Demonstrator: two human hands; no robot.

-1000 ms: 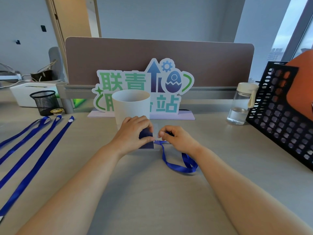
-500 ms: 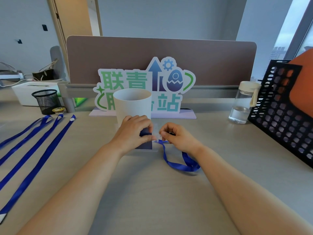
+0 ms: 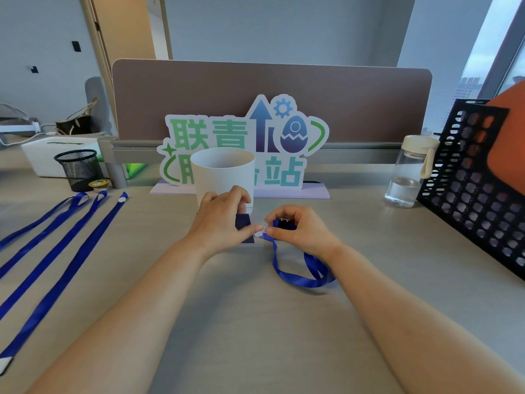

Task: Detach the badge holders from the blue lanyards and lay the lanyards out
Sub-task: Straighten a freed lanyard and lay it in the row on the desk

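At the middle of the desk my left hand (image 3: 223, 220) grips a badge holder (image 3: 243, 223) with a dark blue card in it, mostly hidden under the fingers. My right hand (image 3: 298, 231) pinches the clip end of a blue lanyard (image 3: 301, 275), right beside the holder's edge. The two thumbs meet at a small clear strap between them. The lanyard's loop trails on the desk under my right wrist. Three other blue lanyards (image 3: 56, 251) lie stretched out in rows at the left.
A white cup (image 3: 223, 172) stands just behind my left hand, in front of a printed sign (image 3: 284, 149). A water bottle (image 3: 409, 172) and a black perforated rack (image 3: 477, 194) stand at the right. A mesh pen cup (image 3: 78, 169) sits at the back left.
My right hand has lifted slightly and turned, showing the lanyard's clip end between its fingers. My left hand stays on the badge holder. The view has shifted a little.
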